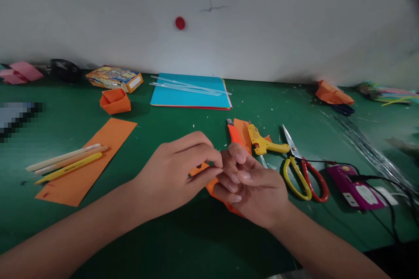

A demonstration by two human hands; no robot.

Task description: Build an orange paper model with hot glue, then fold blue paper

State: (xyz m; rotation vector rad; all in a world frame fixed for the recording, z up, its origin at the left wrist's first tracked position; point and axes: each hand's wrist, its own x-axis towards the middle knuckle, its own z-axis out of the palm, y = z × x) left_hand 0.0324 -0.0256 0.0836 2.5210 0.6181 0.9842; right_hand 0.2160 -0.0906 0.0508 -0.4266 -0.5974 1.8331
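Both hands meet over the middle of the green table (183, 117). My left hand (176, 172) pinches a small folded piece of orange paper (200, 169) between thumb and fingertips. My right hand (252, 187) lies palm up beside it, fingers curled around the same orange paper, which shows below the hand. Most of the paper is hidden by the fingers.
An orange box cutter (234, 134), a yellow glue gun (263, 143) and scissors (303, 170) lie right of the hands, with a purple power strip (355, 187). On the left lies an orange sheet (90, 161) with sticks and a yellow pencil (67, 162). Farther back stand an orange paper box (115, 101) and a blue paper stack (191, 91).
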